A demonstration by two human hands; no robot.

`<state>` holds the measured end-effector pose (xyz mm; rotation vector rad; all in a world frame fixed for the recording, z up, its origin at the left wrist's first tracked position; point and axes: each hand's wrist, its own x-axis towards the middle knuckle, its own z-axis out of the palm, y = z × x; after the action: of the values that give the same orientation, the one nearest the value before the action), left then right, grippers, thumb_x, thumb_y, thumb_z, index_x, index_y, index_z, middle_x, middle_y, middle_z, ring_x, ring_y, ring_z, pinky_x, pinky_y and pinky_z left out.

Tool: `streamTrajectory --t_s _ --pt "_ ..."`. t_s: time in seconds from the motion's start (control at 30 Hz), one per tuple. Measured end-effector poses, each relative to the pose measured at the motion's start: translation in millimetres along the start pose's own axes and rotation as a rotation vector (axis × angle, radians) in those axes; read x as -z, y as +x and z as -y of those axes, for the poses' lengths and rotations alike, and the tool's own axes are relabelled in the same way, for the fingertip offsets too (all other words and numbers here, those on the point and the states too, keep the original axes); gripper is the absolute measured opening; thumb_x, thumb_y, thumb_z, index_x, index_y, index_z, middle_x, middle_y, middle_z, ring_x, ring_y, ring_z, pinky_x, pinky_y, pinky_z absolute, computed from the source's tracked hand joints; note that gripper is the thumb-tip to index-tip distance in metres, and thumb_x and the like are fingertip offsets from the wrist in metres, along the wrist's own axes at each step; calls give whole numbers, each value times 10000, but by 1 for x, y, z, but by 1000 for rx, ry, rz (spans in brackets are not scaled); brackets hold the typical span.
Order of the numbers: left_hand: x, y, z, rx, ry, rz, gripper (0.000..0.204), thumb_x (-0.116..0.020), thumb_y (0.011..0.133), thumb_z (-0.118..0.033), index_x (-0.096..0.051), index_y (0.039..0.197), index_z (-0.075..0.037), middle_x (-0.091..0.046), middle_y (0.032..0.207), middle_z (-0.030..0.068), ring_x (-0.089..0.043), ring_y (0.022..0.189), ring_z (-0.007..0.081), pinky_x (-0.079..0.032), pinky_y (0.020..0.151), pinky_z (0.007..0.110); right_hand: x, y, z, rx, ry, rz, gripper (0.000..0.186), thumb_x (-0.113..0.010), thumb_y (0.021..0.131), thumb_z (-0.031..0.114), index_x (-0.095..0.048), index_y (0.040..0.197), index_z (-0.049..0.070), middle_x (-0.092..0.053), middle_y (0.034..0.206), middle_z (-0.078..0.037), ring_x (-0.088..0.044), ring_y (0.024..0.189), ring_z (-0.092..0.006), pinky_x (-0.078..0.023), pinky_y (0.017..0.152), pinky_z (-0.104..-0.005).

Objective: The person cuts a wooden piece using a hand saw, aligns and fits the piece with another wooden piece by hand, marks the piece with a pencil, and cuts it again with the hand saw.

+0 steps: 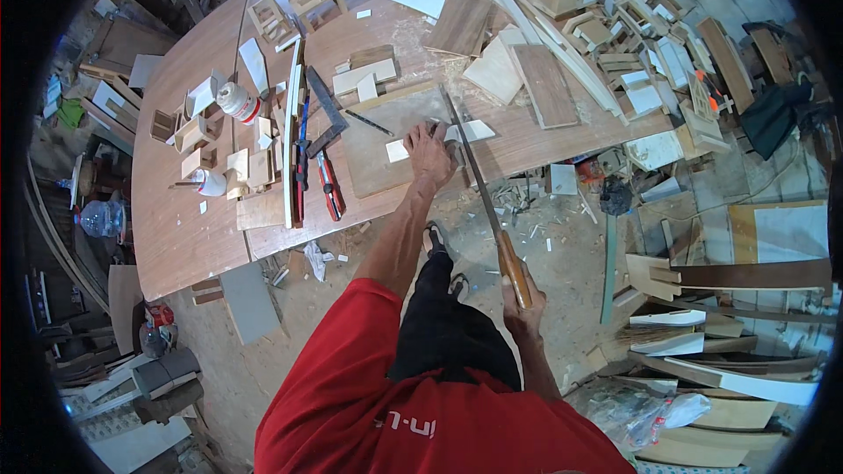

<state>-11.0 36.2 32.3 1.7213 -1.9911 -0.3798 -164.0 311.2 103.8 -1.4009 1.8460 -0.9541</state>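
Observation:
My right hand [524,312] is wrapped around the wooden handle of a handsaw [473,154]. Its long, narrow blade slants up and to the left, over the near edge of the workbench. My left hand [430,156] presses down on a small white-faced strip of wood [399,151], whose ends show on both sides of the fingers. The strip lies on a flat board [369,162], and the blade crosses its right part; how deep the teeth sit is too small to tell. A dark pencil [370,123] lies on the board, left of my left hand.
Left of the board lie a dark carpenter's square [326,111] and a red-and-black tool [329,184]. A white bottle [237,102] stands among small wooden parts. Wood panels [544,83] and long strips cover the bench's right. Offcuts litter the floor [378,250]; stacked timber [702,342] lies at right.

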Motion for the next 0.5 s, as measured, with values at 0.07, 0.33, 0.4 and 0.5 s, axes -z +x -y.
streamTrajectory --t_s 0.07,0.33,0.4,0.5 --pt "0 0 2 4 6 -6 439 -702 743 -167 -589 1166 -127 -479 1205 151 -408 1160 348 -272 1020 516 7 -19 -2 92 -48 -29 394 -580 889 155 -547 1255 12 -641 1093 -205 -677 749 -351 -535 645 -373" --pt "-2 0 -1 -16 -1 -28 470 -706 733 -154 -592 1188 -143 -485 1191 138 -411 1152 344 -278 1010 512 -1 -2 -12 44 25 -45 403 -604 884 138 -544 1256 -5 -685 992 -175 -694 730 -324 -546 645 -346" --pt "1 0 4 0 5 -8 471 -707 732 -155 -590 1188 -144 -483 1192 137 -411 1149 342 -278 1009 510 2 -15 -10 133 -12 -84 393 -601 880 117 -550 1249 -7 -685 992 -173 -698 737 -309 -545 631 -344" --pt "2 1 5 13 28 9 476 -712 730 -162 -587 1188 -145 -481 1193 134 -410 1145 338 -278 1010 508 9 -29 -7 132 37 -70 372 -595 872 68 -563 1232 -18 -682 1033 -191 -708 766 -273 -546 603 -336"
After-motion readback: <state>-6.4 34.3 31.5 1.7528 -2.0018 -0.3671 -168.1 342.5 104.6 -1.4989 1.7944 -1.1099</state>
